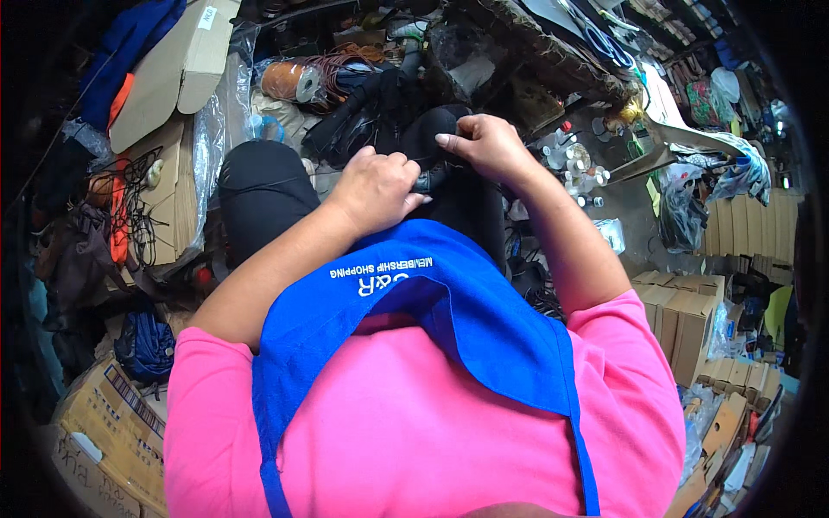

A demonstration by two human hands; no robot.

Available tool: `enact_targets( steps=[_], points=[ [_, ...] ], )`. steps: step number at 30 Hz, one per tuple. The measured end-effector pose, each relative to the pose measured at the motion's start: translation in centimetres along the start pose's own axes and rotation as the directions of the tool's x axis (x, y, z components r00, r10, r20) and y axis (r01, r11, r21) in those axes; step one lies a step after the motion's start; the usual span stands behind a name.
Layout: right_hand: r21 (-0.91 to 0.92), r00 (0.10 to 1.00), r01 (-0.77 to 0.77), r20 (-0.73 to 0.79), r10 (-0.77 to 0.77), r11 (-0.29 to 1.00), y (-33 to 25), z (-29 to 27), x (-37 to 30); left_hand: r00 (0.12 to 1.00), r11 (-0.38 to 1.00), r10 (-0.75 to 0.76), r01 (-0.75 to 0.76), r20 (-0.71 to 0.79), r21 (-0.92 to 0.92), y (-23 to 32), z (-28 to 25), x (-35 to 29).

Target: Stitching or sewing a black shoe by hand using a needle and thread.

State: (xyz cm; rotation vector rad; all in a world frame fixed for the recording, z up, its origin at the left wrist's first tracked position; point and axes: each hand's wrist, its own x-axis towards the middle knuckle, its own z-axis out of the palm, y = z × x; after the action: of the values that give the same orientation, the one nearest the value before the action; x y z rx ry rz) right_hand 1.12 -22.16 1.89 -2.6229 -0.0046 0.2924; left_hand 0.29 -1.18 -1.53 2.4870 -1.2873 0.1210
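Note:
Both of my hands are over my lap, above my dark trouser legs (263,194). My left hand (373,188) is closed, knuckles up, its thumb pointing right. Beside its thumb is a small dark grey item (422,182), partly covered, whose kind I cannot make out. Farther up and to the right, my right hand (488,145) pinches thumb against forefinger over the right knee. What sits in that pinch is too small and dark to name. A blue apron (501,319) covers my pink shirt and bulges up below the hands.
An orange spool of cord (287,81) lies ahead on the left, beside cardboard pieces (173,60). Clear plastic bottles (577,160) stand on the floor to the right. Scissors (604,43) rest on a cluttered bench. Stacked cardboard (682,315) is at the right, a printed carton (112,423) at lower left.

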Motion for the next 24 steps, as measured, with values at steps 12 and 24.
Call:
enact_targets(
  steps=[12,24],
  points=[
    [-0.021,0.956,0.24,-0.165,-0.24,0.97,-0.4,2.9,0.5,0.96,0.96,-0.191,0.226,0.206,-0.167,-0.6,-2.7,-1.0],
    [0.072,0.891,0.391,0.22,-0.397,0.918,0.1,1.3,-1.7,0.967,0.757,-0.25,0.168,-0.042,-0.631,-3.5,3.8,4.2]
  ],
)
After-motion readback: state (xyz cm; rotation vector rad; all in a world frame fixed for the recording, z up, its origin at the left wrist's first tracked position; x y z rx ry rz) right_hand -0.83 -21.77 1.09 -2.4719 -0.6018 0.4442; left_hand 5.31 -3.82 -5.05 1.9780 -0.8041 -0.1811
